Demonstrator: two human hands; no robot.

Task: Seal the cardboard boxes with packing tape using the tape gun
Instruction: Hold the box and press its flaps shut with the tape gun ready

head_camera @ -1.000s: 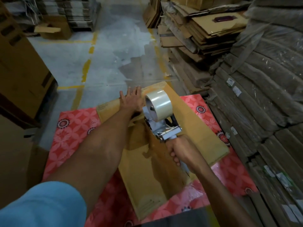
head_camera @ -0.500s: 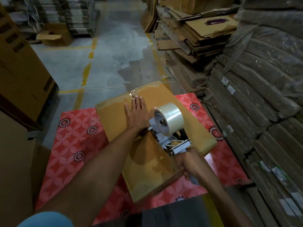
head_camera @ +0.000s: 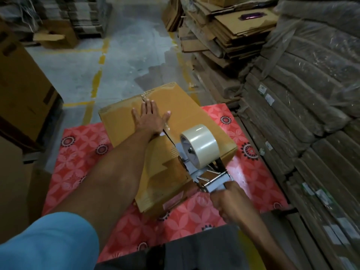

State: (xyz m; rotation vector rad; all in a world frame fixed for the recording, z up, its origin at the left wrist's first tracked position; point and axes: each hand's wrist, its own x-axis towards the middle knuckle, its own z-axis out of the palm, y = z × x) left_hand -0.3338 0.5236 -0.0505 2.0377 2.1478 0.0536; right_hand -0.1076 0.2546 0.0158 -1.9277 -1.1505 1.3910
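Cardboard box (head_camera: 187,112) is set on a red patterned mat (head_camera: 78,158) on the concrete floor (head_camera: 126,55), one corner pointing far, flaps folded shut on top.

Left hand (head_camera: 149,118) is laid flat, palm down, on the far half of the box top, over the centre seam. Fingers are held straight; thumb is splayed to the right, little finger to the left, the middle 3 close together. A blue sleeve (head_camera: 48,244) is seen at the near left.

Right hand (head_camera: 228,201) is wrapped round the handle of the tape gun (head_camera: 210,178), fingers curled tight; the outline is blurred. The gun is placed at the near right edge of the box top, its nose against the cardboard. 1 roll of clear tape (head_camera: 200,141) is mounted on it, standing above the lid.

Between left hand and gun a dark slit of seam is visible. Whether tape already lies over the seam under the hand cannot be told; the surface is only faintly glossy.

Flattened cartons (head_camera: 233,30) are stacked far right. Plastic-wrapped bundles (head_camera: 311,84) are piled along the right. A large brown carton (head_camera: 21,90) stands at left. Yellow floor lines (head_camera: 96,80) are painted beyond the mat.
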